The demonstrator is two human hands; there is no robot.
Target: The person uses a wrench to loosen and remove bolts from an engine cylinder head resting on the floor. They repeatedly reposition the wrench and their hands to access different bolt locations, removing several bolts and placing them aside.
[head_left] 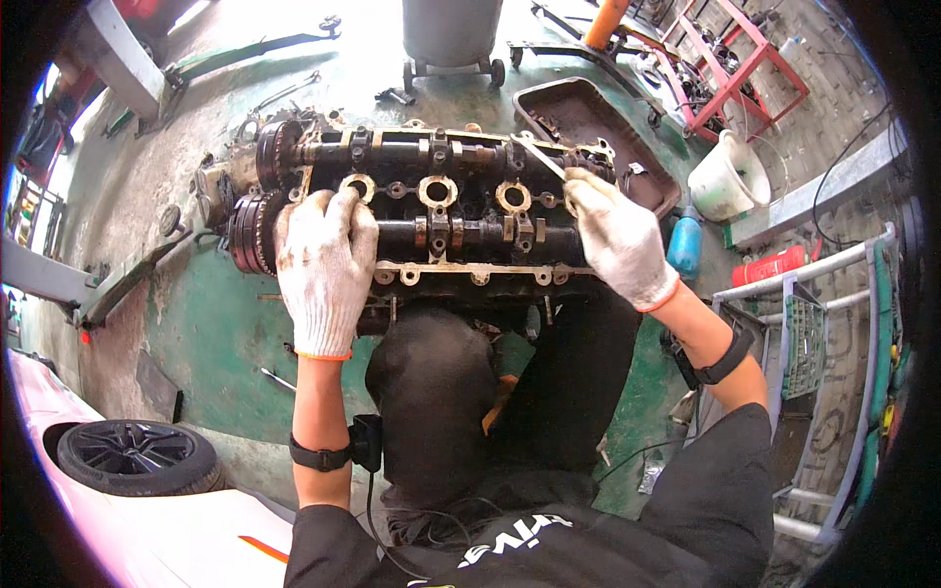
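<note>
2 gloved hands work a grimy black metal cylinder head [431, 211] lying on the green floor [206, 323] before the knees. Left hand [323, 260] presses flat, fingers together; right hand [618, 235] fingers pinch a thin silver tool [539, 157]. Judged heavy, rigid, oily: grip its ends

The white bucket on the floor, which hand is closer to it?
Right. The right hand holds a wrench at the engine block's end nearest the white bucket. The left hand rests at the block's far end, by the gears.
</note>
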